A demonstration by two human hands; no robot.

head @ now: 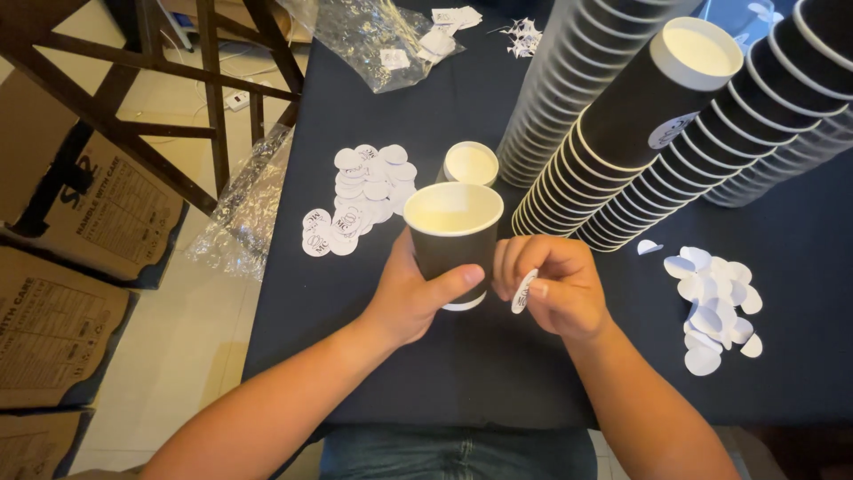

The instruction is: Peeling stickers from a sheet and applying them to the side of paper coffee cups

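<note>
Stickers (360,197) lie loose on the table (498,373), left. Left hand (410,298) is wrapped around a black cup (453,240), held upright above the table. Right hand (555,284), fingers curled, pinches a round sticker (523,292) just beside the cup. Sticker face is hidden. Cup stacks (622,133) run off frame at right.

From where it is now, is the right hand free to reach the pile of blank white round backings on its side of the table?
Probably not freely: the right hand pinches a round white sticker. The pile of blank white round backings lies close on bare black tablecloth, nothing between, so the path is clear but the fingers are occupied.
</note>
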